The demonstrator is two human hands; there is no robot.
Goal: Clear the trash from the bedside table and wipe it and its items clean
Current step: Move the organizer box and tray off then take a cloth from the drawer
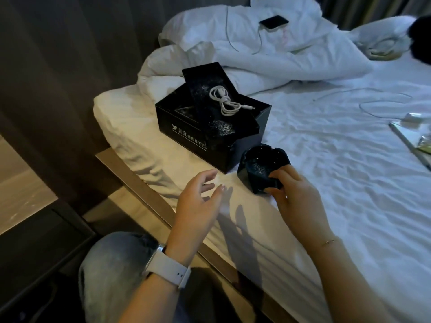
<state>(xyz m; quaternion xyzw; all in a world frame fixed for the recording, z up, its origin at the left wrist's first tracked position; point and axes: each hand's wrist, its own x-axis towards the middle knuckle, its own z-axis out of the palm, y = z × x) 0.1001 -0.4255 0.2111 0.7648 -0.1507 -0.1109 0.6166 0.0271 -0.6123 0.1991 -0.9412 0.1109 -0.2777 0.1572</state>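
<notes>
A rumpled white bed sheet [326, 148] lies beneath both hands. A black ashtray [261, 167] is gripped at its near rim by the right hand [296, 197]; the left hand [198, 201] hovers open beside it. Probably heavy, slick and breakable, it is best gripped by opposite walls.

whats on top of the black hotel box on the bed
A dusty black tray lies tilted across the black hotel box, with a coiled white cable on it. The tray hides most of the box's inside.
</notes>
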